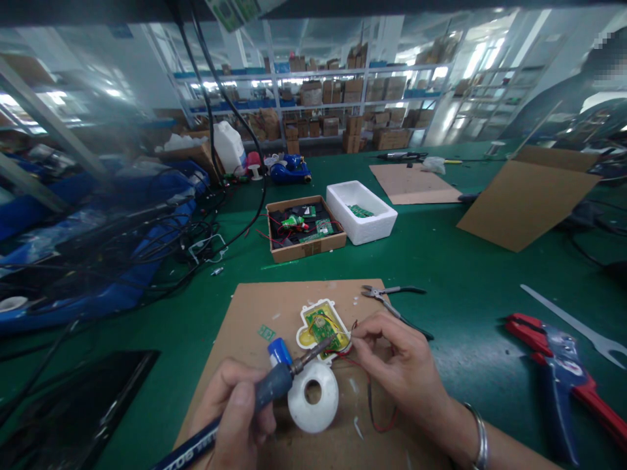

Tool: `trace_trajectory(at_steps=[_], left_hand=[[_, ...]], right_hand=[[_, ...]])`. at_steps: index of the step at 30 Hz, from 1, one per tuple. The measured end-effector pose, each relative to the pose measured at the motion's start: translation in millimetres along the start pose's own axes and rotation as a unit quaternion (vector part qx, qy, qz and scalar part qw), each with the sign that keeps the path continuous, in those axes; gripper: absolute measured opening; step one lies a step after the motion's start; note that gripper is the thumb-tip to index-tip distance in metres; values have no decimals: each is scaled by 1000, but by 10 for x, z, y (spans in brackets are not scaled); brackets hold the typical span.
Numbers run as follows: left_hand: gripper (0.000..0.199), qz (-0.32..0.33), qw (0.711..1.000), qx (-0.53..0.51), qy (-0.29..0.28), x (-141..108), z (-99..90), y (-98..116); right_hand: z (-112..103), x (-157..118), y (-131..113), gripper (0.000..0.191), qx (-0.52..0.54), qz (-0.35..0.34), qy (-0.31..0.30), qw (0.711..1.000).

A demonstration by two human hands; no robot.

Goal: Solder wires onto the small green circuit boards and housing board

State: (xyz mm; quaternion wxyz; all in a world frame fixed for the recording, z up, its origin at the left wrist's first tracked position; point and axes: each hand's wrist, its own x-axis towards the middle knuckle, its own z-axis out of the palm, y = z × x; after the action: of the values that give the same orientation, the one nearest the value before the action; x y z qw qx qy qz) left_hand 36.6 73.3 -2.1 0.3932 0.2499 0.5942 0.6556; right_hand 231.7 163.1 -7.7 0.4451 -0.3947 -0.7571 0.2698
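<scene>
My left hand [240,405] is closed around a soldering iron [274,385], whose tip reaches up and right over a green circuit board [321,326]. That board lies in a white-rimmed, yellow-lined casing [301,336] on the brown cardboard. At the casing's right edge, my right hand [396,359] pinches a thin wire close to the iron's tip. Red and black leads [371,398] trail below its fingers. A white ring-shaped spool [313,418] lies under the iron, with a blue cylinder [279,351] beside it. The exact contact at the tip is too small to tell.
Cutting pliers [392,297] lie by the cardboard's right corner. A red-and-blue hand tool [558,365] and a wrench [578,323] are farther right. Behind stand a cardboard box of parts [306,251] and a white foam box [369,228]. Cables [259,170] hang at left.
</scene>
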Motion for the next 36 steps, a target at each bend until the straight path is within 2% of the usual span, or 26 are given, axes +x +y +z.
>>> trace_trajectory(at_steps=[3,7,11,15,26,36], left_hand=[[35,10,1000,3,2,-35,53,41],[34,-13,1000,-9,14,-52,73,43],[34,5,1000,-3,-23,-8,10,6],[33,11,1000,-9,-26,5,8,8],[33,-5,1000,12,27,-88,146,71],[33,-4,1000,5,30,-101,180,91]], right_hand=[[-4,3,-3,10,-1,2,-3,1000],[-5,1,-10,10,2,3,-4,1000],[-3,-6,-4,11,6,4,-12,1000],[-2,-6,-2,11,2,2,-3,1000],[3,-18,-4,9,9,10,-6,1000],[3,7,-13,10,6,10,-15,1000]])
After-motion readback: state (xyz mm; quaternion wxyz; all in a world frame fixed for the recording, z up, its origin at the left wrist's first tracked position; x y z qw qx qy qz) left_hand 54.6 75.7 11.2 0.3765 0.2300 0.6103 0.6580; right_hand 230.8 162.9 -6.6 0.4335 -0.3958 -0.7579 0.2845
